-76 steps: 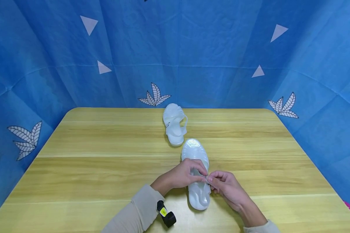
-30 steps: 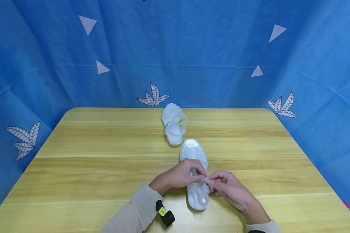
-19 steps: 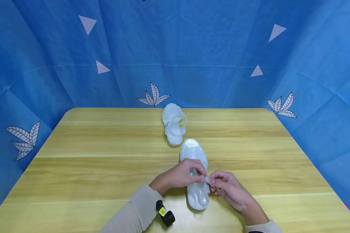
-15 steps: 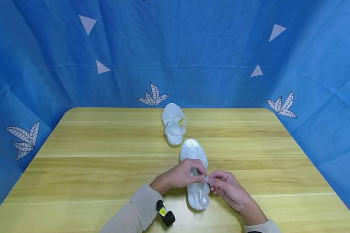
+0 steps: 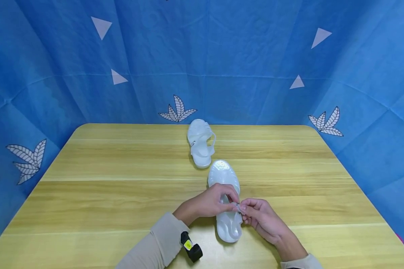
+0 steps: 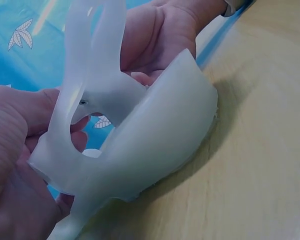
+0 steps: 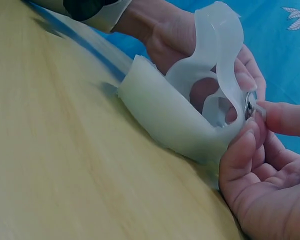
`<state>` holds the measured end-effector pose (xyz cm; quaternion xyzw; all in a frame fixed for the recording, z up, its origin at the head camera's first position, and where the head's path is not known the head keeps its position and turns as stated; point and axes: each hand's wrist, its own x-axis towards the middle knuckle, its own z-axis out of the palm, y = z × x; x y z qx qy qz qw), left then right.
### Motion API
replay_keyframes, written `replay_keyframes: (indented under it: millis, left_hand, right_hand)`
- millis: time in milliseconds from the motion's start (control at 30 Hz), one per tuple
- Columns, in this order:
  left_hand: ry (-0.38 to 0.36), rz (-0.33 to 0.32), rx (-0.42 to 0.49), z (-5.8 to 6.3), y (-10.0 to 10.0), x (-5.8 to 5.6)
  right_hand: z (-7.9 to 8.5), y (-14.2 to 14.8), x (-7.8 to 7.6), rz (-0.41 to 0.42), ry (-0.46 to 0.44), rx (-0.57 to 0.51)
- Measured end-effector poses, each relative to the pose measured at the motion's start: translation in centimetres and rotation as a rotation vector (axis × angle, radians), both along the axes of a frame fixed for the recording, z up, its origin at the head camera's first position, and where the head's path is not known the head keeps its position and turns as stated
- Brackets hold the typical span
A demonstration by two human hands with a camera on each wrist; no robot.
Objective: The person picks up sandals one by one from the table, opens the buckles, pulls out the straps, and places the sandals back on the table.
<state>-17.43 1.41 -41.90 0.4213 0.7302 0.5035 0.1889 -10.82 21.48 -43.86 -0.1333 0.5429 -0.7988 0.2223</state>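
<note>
A translucent white jelly sandal [image 5: 223, 172] lies on the table, toe pointing away. My left hand [image 5: 207, 201] reaches over it and pinches the side by the small metal buckle [image 7: 249, 105]. From the right, my right hand [image 5: 264, 220] pinches the strap's free end [image 7: 261, 111] between thumb and index finger, close to the buckle. The sandal's heel [image 6: 165, 120] stands nearest in the left wrist view, with its loop of strap rising above. Whether the strap is locked by the buckle pin cannot be made out.
A matching white sandal [image 5: 199, 131] lies farther back, just beyond the first one's toe. The wood-grain table [image 5: 114, 209] reaches back to a blue curtain [image 5: 202, 56] with printed leaves and triangles. A black wrist strap [image 5: 192, 248] with a yellow label is on the left cuff.
Both hands stay at the buckle. My right fingers shift slightly: the strap end, stretched out rightward about a second ago, is now held nearer the buckle. Both sandals stay in place.
</note>
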Motion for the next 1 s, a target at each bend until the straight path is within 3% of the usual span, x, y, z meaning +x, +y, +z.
replay_keyframes:
  millis: [733, 1000]
  left_hand:
    - [0.024, 0.008, -0.029, 0.1, 0.1, 0.1]
    - [-0.018, 0.001, -0.032, 0.0, -0.4, -0.2]
  right_hand:
    - [0.1, -0.3, 0.0, -0.037, -0.008, 0.042]
    - [0.1, 0.9, 0.0, 0.030, -0.013, 0.055]
